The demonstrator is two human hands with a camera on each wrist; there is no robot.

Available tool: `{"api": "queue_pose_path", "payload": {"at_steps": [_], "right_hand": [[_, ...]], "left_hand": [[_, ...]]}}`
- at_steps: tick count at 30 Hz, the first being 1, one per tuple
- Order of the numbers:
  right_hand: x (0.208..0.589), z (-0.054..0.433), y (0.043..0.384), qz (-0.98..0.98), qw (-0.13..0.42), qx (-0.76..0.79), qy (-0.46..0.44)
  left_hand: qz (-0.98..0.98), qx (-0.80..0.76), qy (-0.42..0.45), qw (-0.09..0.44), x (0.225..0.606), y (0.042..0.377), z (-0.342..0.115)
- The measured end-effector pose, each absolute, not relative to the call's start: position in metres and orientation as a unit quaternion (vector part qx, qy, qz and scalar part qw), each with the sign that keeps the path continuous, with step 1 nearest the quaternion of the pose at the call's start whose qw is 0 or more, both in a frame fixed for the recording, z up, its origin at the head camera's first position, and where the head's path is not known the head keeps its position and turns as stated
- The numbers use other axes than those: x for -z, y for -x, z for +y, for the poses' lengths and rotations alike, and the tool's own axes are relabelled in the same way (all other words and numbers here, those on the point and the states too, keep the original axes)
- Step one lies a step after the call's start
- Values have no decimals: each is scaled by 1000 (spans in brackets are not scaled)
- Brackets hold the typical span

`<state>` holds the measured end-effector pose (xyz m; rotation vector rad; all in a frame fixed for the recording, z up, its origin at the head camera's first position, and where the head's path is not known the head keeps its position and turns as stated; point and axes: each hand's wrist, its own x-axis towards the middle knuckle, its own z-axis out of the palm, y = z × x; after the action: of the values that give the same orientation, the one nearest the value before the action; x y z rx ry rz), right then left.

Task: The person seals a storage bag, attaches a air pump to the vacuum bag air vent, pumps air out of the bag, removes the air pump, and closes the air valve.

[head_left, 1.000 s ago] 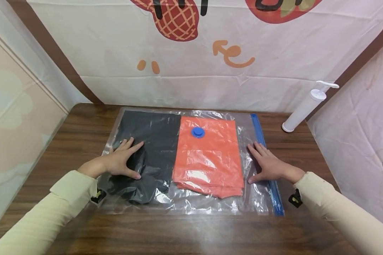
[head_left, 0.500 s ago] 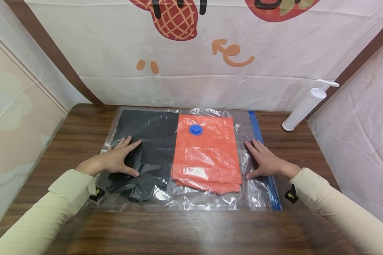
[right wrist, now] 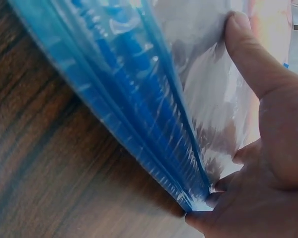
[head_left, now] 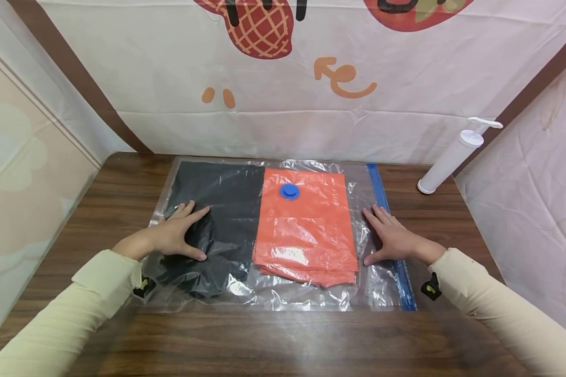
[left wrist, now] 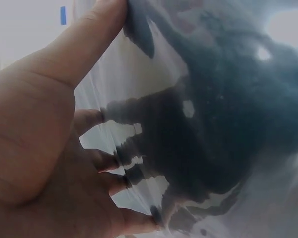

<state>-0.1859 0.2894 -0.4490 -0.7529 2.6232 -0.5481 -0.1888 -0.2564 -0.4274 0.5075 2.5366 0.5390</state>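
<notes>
Head view is showing a clear vacuum storage bag [head_left: 273,299] lying flat on the wood-grain table [head_left: 264,345], enclosing black material [head_left: 231,201] and orange material [head_left: 311,209], probably cloth under the glare. At its 9 o'clock the left hand [head_left: 173,238] is resting, fingers spread; at 3 o'clock the right hand [head_left: 396,243] is lying splayed across the blue zip seal [head_left: 407,288], neither gripping anything. Toward 2 o'clock a white hand pump [head_left: 445,166] is standing.
</notes>
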Motion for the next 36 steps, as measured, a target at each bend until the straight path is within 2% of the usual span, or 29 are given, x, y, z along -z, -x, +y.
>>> {"api": "queue_pose_path", "payload": {"at_steps": [7, 10, 14, 18, 25, 29, 36], "right_hand": [[442, 289, 190, 930, 192, 201, 242], [435, 286, 194, 939, 180, 184, 227], [425, 278, 202, 949, 134, 173, 228], [417, 267, 212, 944, 100, 212, 232], [403, 236, 224, 928, 93, 322, 166], [400, 214, 229, 910, 101, 382, 128], [405, 174, 240, 881, 104, 455, 82]], "left_hand": [[931, -183, -198, 245, 421, 192, -254], [938, -176, -188, 234, 417, 193, -250], [954, -147, -173, 197, 411, 196, -241], [964, -145, -179, 136, 403, 204, -230], [954, -223, -183, 85, 388, 228, -196], [947, -259, -171, 85, 391, 246, -171], [930, -290, -186, 125, 411, 271, -134]]}}
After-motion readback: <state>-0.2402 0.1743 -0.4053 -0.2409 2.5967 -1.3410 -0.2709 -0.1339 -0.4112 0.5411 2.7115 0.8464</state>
